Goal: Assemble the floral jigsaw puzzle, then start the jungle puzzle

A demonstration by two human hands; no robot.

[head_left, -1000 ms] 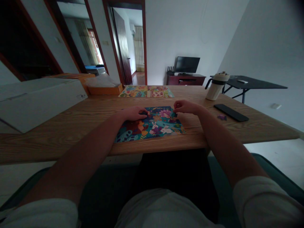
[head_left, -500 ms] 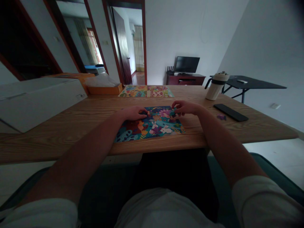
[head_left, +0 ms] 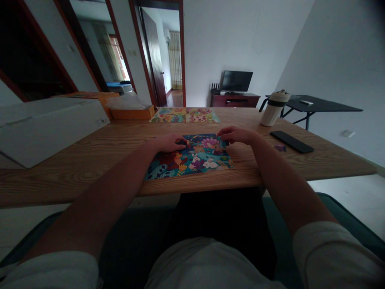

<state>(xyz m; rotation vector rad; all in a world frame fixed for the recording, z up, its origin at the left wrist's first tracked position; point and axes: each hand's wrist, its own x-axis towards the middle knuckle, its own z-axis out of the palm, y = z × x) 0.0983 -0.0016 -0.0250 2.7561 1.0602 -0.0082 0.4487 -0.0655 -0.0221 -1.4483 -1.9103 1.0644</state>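
A colourful jigsaw puzzle (head_left: 197, 158) with rabbits and plants lies near the table's front edge. My left hand (head_left: 170, 143) rests on its upper left part, thumb and forefinger apart, holding nothing I can see. At the puzzle's upper right edge, my right hand (head_left: 233, 135) has its fingers closed on a small teal puzzle piece (head_left: 221, 142). That piece touches or lies just over the picture; which of the two I cannot tell. A loose purple puzzle piece (head_left: 280, 148) sits on the table to the right.
Beyond the puzzle lies a bright picture sheet (head_left: 186, 115). On the right are a black flat slab (head_left: 291, 142) and a cream jug (head_left: 274, 109). A long white box (head_left: 51, 124) and an orange tray (head_left: 132, 113) with plastic wrap stand on the left.
My right hand has lowered the teal piece slightly, flattening its fingers over the puzzle's right edge. The left hand stays in place.
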